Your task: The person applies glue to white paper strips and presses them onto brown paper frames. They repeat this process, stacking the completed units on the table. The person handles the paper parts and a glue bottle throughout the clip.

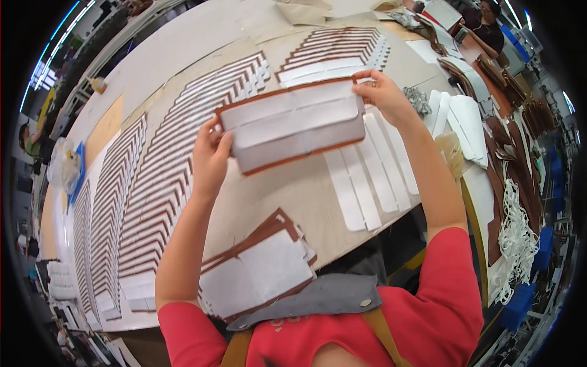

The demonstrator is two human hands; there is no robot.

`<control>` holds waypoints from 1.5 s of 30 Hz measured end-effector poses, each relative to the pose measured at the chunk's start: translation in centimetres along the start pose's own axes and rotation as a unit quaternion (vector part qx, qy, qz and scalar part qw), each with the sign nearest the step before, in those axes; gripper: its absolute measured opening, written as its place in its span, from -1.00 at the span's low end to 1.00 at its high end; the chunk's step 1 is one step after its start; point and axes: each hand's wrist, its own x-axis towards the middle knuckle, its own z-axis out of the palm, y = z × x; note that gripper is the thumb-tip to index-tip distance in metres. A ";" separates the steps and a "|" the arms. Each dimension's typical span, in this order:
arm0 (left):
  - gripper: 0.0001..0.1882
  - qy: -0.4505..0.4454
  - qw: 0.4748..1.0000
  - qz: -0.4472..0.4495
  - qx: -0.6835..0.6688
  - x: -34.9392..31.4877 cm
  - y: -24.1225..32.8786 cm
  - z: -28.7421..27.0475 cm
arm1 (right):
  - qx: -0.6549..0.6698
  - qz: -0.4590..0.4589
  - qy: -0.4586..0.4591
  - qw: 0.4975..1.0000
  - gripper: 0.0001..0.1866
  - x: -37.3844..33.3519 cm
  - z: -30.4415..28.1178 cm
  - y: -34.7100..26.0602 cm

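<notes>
A rectangular brown-edged panel with a white lining [293, 125] is held up above the table, tilted so its right end is higher. My left hand [211, 153] pinches its left edge, thumb on the white face. At the upper right corner, my right hand [382, 96] grips it between thumb and fingers. Below, near the table's front edge, lies a loose stack of similar brown and white panels [263, 266]. Long white strips [361, 177] lie on the table under and to the right of the held panel.
Overlapping rows of brown-edged white panels [177, 147] cover the left of the table [269, 196], with another row [336, 52] at the back. On the right are more white strips [468, 125], brown pieces [504, 153] and a white cord bundle [516, 244]. A person [486, 27] sits far right.
</notes>
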 end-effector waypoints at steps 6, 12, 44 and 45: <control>-0.59 -0.007 0.989 0.058 0.135 11.4 -5.5 9.2 | -0.118 -0.037 0.206 0.971 -0.66 10.9 -6.8 6.1; -0.56 -0.007 0.957 0.047 0.285 12.2 -6.8 11.2 | -0.286 -0.053 0.266 0.919 -0.63 14.1 -6.6 9.1; -0.80 0.051 0.868 0.200 0.451 11.1 -8.9 12.0 | -0.324 -0.014 0.291 0.900 -0.68 17.5 -8.7 8.8; -0.79 0.051 0.869 0.202 0.450 11.0 -8.8 12.0 | -0.329 -0.012 0.293 0.897 -0.68 17.4 -8.6 8.8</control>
